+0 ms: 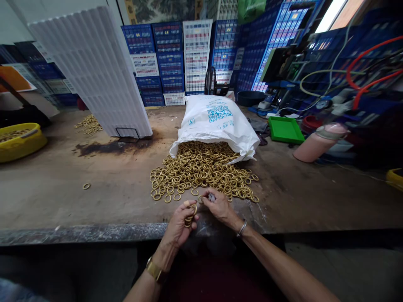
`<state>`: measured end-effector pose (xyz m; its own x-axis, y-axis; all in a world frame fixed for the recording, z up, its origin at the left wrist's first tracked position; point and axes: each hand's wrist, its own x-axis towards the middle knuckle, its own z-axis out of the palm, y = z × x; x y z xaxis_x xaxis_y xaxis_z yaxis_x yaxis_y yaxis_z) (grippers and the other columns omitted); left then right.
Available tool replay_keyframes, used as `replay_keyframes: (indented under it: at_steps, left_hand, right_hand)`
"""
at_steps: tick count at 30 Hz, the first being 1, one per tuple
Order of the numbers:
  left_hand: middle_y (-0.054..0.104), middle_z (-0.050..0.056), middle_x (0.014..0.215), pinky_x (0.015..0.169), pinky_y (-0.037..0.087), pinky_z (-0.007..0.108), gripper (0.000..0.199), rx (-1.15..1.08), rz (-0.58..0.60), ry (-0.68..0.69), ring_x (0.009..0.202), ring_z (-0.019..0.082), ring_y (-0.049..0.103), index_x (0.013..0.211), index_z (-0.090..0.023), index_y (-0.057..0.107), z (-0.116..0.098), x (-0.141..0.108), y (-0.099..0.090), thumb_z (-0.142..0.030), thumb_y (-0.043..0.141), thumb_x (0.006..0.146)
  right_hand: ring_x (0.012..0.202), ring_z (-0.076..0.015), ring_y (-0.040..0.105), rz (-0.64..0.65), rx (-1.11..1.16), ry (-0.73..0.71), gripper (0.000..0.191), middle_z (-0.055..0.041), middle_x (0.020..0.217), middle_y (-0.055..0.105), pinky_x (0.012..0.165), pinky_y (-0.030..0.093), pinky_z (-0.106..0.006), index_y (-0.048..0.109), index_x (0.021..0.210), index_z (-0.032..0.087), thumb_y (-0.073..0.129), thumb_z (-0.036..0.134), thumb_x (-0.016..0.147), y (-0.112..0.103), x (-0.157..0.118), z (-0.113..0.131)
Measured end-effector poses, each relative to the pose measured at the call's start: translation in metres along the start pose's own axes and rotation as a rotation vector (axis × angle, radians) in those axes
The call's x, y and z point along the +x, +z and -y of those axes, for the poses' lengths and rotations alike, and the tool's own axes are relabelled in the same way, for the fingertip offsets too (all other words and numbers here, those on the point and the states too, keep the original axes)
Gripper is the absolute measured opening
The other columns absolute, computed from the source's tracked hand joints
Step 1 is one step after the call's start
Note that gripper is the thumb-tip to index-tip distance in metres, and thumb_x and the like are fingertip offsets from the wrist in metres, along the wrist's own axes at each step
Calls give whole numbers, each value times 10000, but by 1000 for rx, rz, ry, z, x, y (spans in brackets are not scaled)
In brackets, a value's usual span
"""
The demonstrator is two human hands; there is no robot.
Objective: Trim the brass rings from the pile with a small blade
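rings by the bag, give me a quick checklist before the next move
1. Left hand holding rings: ok, several stacked.
2. Right hand gripping the ring at its fingertips: cannot tell.
3. Pile near the hands: ok, at the right hand.
4. Bag mouth open: ok, the pile spills from it.
5. No strays: not ok, a stray ring lies alone to the left.

A workshop: worn workbench (pixel 119 205), sack (pixel 217 119) spilling metal rings (pixel 201 172), plastic crates (pixel 170 63) stacked far, orange hose (pixel 378 82) right.
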<state>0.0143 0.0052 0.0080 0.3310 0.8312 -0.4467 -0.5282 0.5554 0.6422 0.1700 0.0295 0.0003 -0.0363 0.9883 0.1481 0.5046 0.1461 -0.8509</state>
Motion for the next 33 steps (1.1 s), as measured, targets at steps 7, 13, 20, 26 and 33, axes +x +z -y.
replay_keyframes:
  at_steps: [7,13,20,26,33]
  left_hand:
    - [582,-9,671,383,372,151,238,-50,-22,-6,555,103,582,822,-149,551,3,4,1,-282,663,660]
    - [571,-20,630,373,362,137,225,-42,-19,-31,520,86,560,769,-146,533,3,4,2,-276,674,653]
    - [534,-26,640,378,361,143,272,-86,32,-89,489,61,512,835,-145,542,4,5,1,-292,679,653]
    - [489,-46,599,391,337,148,273,-33,17,-12,472,51,475,740,-147,513,8,4,3,-309,699,623]
    - [476,-45,571,399,345,165,272,171,-25,183,471,62,456,740,-150,529,12,0,3,-373,659,656]
  right_hand:
    - [629,-107,495,76,60,-75,110,8,678,560,600,391,-212,581,755,170,485,220,740,-2,-10,7]
    - [658,-119,509,85,52,-99,103,-6,704,584,625,391,-227,596,736,173,505,220,737,-3,-11,14]
    - [660,-119,494,91,68,-129,119,-3,683,550,620,378,-219,580,712,177,498,248,762,2,-12,13]
    - [605,-101,451,122,79,-38,126,18,653,508,569,352,-203,555,722,176,483,271,763,3,-12,18]
    - [513,-78,356,179,104,121,153,52,536,400,469,281,-182,502,629,169,474,283,727,5,-9,19]
